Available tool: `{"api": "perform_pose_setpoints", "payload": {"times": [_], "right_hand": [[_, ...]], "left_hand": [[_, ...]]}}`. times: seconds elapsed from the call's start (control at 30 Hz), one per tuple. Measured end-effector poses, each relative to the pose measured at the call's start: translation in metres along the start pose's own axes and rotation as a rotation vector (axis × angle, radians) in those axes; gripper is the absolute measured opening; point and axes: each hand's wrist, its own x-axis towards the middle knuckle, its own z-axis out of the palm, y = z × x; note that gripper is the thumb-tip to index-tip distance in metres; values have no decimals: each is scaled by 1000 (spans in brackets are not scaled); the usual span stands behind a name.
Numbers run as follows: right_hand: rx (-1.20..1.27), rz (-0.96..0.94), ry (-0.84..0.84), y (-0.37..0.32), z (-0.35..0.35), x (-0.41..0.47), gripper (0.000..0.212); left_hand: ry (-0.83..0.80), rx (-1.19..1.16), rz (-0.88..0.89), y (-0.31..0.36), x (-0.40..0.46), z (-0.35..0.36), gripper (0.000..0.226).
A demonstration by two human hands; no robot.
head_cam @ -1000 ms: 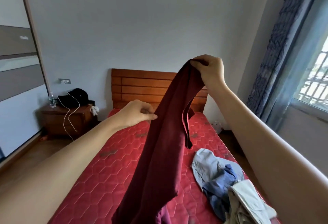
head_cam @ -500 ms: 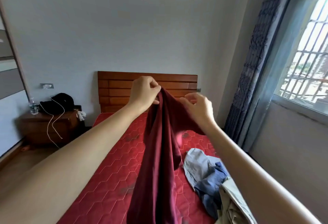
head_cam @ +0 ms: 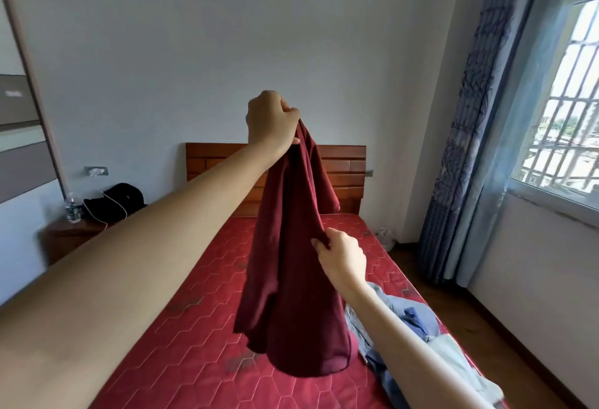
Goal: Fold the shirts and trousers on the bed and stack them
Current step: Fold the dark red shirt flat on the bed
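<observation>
Maroon shirt, held up in the air above the bed and hanging in loose vertical folds, its lower hem reaching down close to the mattress; whether the hem touches the mattress cannot be told. The left hand, raised in front of the wooden headboard, grips the top of the garment with its fingers curled tightly round the bunched cloth. The right hand, lower and to the right, pinches the shirt's right edge about halfway down — thumb and forefinger pressed together on a small fold of fabric, the other fingers curled behind. One short sleeve of the shirt flares out to the right, between the two hands. The bed carries a red mattress quilted in a hexagon pattern. On the near right part of the bed, partly hidden by the right forearm, lies a heap of unfolded clothes in pale blue-grey, darker blue and off-white; the separate garments cannot be told apart. Left of the bed stands a wooden nightstand bearing a clear water bottle, a black bag and a white cable — all well apart from the shirt. At right, a barred window with blue curtains.
</observation>
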Motion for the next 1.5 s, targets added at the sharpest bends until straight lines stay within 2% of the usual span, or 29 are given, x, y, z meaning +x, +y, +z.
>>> {"api": "perform_pose_setpoints", "payload": {"times": [0.17, 0.27, 0.37, 0.43, 0.6, 0.63, 0.73, 0.83, 0.93, 1.0, 1.07, 1.13, 1.23, 1.3, 1.33, 1.43, 1.5], "right_hand": [[219, -51, 71, 7, -30, 18, 9], [337, -102, 164, -3, -52, 33, 11], [453, -165, 177, -18, -70, 52, 13], [517, -202, 183, -28, -80, 64, 14], [677, -273, 148, -49, -106, 84, 25], [671, -296, 150, -52, -109, 86, 26], [591, -352, 139, -58, -116, 91, 22], [518, -384, 107, -64, -122, 93, 21], [474, -379, 116, -67, -130, 95, 24], [471, -371, 136, -69, -135, 97, 23], [463, -367, 162, -70, -139, 99, 22], [472, -353, 171, -70, -139, 99, 22], [477, -316, 193, -65, -136, 98, 24], [481, -285, 215, -60, -135, 98, 23], [487, -263, 226, -57, -135, 98, 21], [524, -176, 258, -51, -135, 98, 17], [542, -141, 264, -51, -135, 97, 19]], "left_hand": [[62, 169, -57, -31, 15, -24, 15], [13, 271, -121, -62, 9, -34, 15], [-36, 302, -164, -94, -4, -37, 21], [-71, 259, -218, -113, -11, -37, 20], [-211, -25, -303, -134, -30, -27, 16], [-239, -25, -264, -132, -35, -23, 17], [-289, 121, 42, -110, -51, -16, 25], [-362, -5, 242, -79, -76, -13, 47], [-315, 99, 473, -68, -106, -4, 67], [-331, 169, 515, -72, -126, 6, 81], [-341, 213, 437, -79, -141, 19, 96], [-321, 239, 278, -82, -145, 33, 92], [-264, 239, 173, -78, -140, 49, 48], [-271, 172, 126, -75, -139, 56, 33], [-306, 137, 91, -73, -139, 58, 37], [-406, 119, -9, -61, -145, 62, 77], [-363, 203, 15, -55, -152, 69, 90]]}}
